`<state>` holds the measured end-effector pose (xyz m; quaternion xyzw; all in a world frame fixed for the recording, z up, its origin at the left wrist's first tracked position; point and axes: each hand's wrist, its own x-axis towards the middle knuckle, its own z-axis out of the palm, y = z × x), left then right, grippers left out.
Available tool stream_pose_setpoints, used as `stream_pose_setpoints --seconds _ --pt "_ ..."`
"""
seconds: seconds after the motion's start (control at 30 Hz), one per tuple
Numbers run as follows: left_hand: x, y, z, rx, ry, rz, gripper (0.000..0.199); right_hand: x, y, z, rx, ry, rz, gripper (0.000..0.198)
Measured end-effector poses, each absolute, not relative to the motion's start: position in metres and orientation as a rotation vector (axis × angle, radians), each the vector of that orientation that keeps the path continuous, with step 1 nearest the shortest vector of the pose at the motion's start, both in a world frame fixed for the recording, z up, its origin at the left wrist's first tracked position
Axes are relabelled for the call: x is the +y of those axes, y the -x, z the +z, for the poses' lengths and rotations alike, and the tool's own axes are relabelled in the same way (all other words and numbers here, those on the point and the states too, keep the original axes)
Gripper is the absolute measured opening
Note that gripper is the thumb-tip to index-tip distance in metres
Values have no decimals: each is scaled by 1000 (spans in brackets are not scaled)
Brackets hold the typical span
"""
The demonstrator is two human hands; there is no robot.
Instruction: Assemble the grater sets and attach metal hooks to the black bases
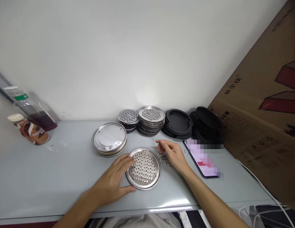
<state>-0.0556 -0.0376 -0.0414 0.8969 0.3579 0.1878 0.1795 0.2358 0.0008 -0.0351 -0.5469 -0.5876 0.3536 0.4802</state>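
Observation:
A round metal grater plate with a raised rim lies on the table in front of me. My left hand grips its left edge, thumb at the near side and fingers on the far side. Just right of the plate, my right hand is closed, its thumb and forefinger pressed together; whatever is between them is too small to make out. Beneath and beside that hand lie several thin wire rings, partly hidden by it.
Round metal lids are stacked at left. Along the wall stand stacks of small grater discs, rimmed grater plates and black plastic rings. A phone lies at right beside a cardboard box. Two bottles lean far left.

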Motion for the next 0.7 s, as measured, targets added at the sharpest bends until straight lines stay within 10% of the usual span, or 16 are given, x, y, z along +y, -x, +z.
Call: stream_pose_setpoints --seconds 0.7 --pt "-37 60 -55 1113 -2592 587 83 86 -237 31 -1901 1417 -38 17"
